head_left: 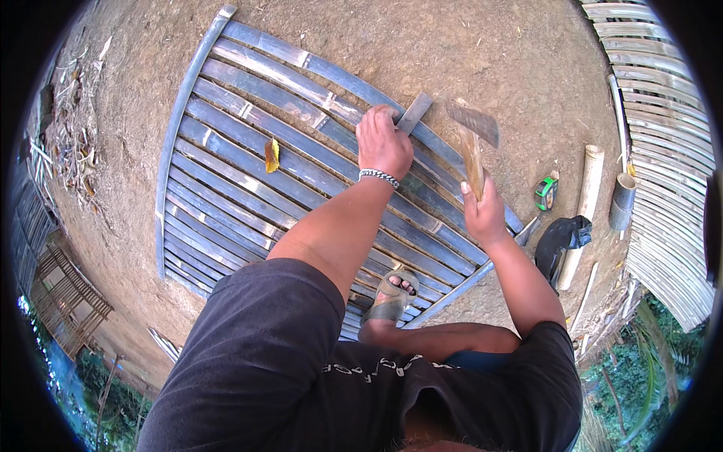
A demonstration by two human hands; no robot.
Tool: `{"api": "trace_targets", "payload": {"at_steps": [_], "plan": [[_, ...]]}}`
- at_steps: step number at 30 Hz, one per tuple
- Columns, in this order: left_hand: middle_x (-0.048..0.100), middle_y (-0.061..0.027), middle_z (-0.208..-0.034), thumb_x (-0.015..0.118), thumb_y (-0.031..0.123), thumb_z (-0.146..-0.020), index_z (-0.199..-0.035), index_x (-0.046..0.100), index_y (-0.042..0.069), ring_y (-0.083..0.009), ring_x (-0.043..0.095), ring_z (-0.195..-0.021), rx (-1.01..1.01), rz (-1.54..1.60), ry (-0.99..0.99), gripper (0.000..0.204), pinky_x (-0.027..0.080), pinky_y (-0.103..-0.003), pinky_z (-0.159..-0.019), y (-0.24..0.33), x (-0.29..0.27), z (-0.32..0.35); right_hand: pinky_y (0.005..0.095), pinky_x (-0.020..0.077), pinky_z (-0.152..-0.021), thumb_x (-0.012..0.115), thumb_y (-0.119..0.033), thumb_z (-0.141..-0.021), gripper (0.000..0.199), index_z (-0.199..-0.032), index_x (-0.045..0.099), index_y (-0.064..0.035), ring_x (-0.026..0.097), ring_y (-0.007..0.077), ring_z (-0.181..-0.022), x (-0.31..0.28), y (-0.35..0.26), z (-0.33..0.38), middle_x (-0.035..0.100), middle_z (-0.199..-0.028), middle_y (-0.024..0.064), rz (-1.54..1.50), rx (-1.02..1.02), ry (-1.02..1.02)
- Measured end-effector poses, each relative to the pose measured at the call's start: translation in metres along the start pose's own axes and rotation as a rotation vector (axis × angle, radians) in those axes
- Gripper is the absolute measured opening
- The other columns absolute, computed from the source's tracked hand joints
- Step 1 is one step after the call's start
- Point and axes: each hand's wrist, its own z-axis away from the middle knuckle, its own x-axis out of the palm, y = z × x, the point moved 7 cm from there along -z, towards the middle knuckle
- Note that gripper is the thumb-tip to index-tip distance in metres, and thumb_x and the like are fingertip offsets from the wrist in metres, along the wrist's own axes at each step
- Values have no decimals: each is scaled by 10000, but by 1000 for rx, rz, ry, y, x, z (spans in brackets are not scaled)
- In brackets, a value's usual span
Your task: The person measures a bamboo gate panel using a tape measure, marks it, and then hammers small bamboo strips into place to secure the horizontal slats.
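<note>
1. The person's dark shirt is filling the lower middle of the view and hiding the near end of the slatted bamboo panel [248, 181]; only a sandalled foot [392, 295] is showing on the slats below the arms.
2. The left hand [382, 143] is closing down over the top of a short flat bamboo piece [414, 113], so the part under the palm is not showing; the free end is sticking out up and to the right, at the panel's far edge.
3. The left arm is reaching forward nearly straight, a beaded bracelet [379, 176] sitting at the wrist.
4. The right hand [482, 211] is wrapping fully around the wooden handle of a chopping knife [473, 139], holding it raised with the blade above and just right of the bamboo piece; the blade is slightly blurred.
5. Bare dirt ground [482, 45] is lying open beyond the panel's far edge.
6. To the right, a green tape measure [546, 193], a black cloth [561, 237] and cut bamboo tubes [587, 203] are lying near the right elbow, with another slatted mat [666, 135] curving along the right rim.
</note>
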Motion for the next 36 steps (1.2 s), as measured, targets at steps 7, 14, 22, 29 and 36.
{"api": "trace_targets", "payload": {"at_steps": [7, 14, 22, 29, 36], "plan": [[567, -178, -1161, 569, -48, -764, -1151, 497, 55, -371, 540, -1117, 3, 15, -9, 407, 398, -485, -957, 2, 0, -2, 504, 481, -958, 590, -242, -988, 509, -1440, 459, -48, 595, 448, -1140, -16, 39, 13, 596, -1257, 257, 259, 39, 131], [556, -183, -1177, 557, -25, -781, -1147, 490, 46, -378, 532, -1094, 22, 31, 9, 379, 387, -486, -953, -1, 2, 1, 469, 474, -984, 697, -191, -889, 550, -1374, 498, -23, 592, 426, -1159, -14, 56, 18, 605, -1249, 259, 196, 199, 91], [555, -191, -1147, 542, -47, -776, -1143, 492, 34, -386, 535, -1081, 57, 45, 45, 380, 393, -492, -941, 0, 1, 2, 484, 484, -970, 699, -276, -924, 583, -1379, 449, -11, 614, 449, -1132, 33, 35, 2, 623, -1213, 277, 20, 266, 129], [551, -212, -1167, 545, -34, -776, -1149, 487, 18, -404, 527, -1097, 63, 34, 44, 381, 385, -510, -960, 0, -1, 4, 504, 514, -923, 708, -486, -894, 686, -1332, 458, -21, 643, 441, -1106, 32, -18, -84, 658, -1188, 262, 71, 437, 206], [547, -201, -1142, 570, -32, -781, -1164, 490, 5, -392, 528, -1104, 79, -9, 47, 393, 396, -502, -970, 0, 0, 6, 483, 536, -926, 740, -591, -824, 807, -1337, 461, -35, 659, 387, -1136, 39, -28, -121, 688, -1192, 225, 153, 613, 63]]}}
